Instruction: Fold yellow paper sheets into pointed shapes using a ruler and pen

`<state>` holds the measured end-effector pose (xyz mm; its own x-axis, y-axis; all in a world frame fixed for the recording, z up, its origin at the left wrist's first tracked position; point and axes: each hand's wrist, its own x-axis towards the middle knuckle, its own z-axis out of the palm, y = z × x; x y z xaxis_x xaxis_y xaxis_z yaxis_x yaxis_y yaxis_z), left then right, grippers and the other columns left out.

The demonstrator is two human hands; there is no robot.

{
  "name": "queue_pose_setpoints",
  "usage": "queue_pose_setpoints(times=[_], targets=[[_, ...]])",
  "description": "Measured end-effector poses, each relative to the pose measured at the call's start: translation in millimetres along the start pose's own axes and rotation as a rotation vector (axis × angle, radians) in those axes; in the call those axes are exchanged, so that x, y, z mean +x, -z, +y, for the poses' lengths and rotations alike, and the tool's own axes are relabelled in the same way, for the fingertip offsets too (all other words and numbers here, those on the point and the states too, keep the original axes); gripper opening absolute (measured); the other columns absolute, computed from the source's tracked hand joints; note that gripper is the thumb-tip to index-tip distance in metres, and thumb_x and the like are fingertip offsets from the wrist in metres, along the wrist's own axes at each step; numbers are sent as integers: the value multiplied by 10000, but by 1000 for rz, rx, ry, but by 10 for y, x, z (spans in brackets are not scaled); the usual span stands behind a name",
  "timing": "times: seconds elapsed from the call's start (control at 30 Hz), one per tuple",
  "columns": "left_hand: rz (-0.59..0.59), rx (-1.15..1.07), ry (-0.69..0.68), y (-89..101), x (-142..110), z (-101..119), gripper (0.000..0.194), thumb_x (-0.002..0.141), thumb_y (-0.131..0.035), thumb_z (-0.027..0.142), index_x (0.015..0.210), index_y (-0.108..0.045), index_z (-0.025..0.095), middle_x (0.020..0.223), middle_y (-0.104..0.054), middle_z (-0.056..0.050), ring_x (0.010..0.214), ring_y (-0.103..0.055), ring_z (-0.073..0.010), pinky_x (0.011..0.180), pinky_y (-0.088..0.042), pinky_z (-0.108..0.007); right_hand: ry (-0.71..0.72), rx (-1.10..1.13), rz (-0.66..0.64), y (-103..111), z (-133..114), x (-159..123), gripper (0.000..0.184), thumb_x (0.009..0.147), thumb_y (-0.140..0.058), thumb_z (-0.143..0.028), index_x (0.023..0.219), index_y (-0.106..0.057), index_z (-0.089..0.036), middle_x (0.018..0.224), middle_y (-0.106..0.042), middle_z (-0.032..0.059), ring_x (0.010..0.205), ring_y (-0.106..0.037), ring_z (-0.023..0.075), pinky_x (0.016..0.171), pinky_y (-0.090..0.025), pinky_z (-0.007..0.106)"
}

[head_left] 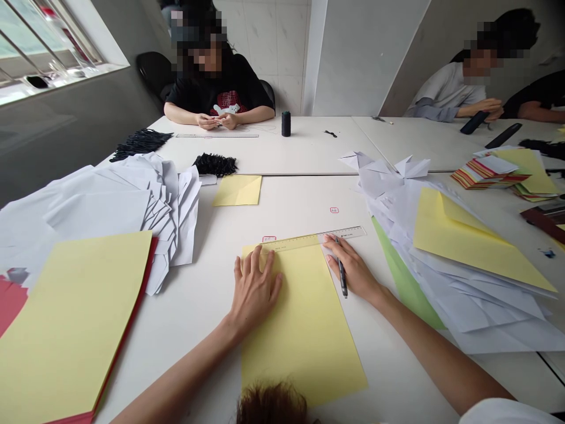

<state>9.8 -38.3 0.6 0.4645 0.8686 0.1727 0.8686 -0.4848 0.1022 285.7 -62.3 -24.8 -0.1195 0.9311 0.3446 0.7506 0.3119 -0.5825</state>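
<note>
From the head view, the left hand (253, 291) is pressing open-fingered on the yellow sheet (304, 335), keeping it flat, while the right hand (353, 268) is pinching a pen (342, 274) closed and steadying the translucent ruler (318, 237) along the sheet's far edge against slipping.

L hand (255, 288) flat w/ fingers spread, R hand (352, 269) curled, both palms down.

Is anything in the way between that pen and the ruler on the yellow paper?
Nothing visible stands between them: the pen, held in the right hand, appears to reach the edge of the ruler.
</note>
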Motion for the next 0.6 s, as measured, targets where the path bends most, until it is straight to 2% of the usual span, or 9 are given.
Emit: queue_pose_setpoints(times=[0.23,0.4,0.5,0.6], targets=[[3,58,-29,5,7,48,531,998,-365,327,1452,-477,75,1497,-461,-199,1403,-364,-387,1189,-225,-650,-5,13,-6,-7,11,-2,322,1008,-412,-277,1304,-539,-288,1487,-530,63,1460,-415,273,1204,-396,519],[41,108,-69,31,79,130,499,946,-412,238,1374,-523,8,1487,-442,-231,1356,-402,-384,1122,-387,-524,-3,27,-2,-7,20,-3,325,1000,-430,-274,1301,-552,-291,1476,-539,64,1448,-433,273,1198,-408,514],[-30,127,-90,84,175,218,398,898,-426,165,1205,-620,2,1270,-559,-227,1161,-530,-332,991,-484,-438,0,19,1,-6,22,0,327,995,-436,-264,1298,-557,-273,1469,-544,77,1442,-442,277,1190,-416,517],[-105,176,-73,128,267,315,348,899,-415,155,1118,-649,21,1067,-590,-191,971,-565,-297,855,-512,-415,10,18,7,-6,26,2,327,990,-447,-257,1296,-561,-271,1462,-553,80,1444,-440,283,1190,-411,528]])
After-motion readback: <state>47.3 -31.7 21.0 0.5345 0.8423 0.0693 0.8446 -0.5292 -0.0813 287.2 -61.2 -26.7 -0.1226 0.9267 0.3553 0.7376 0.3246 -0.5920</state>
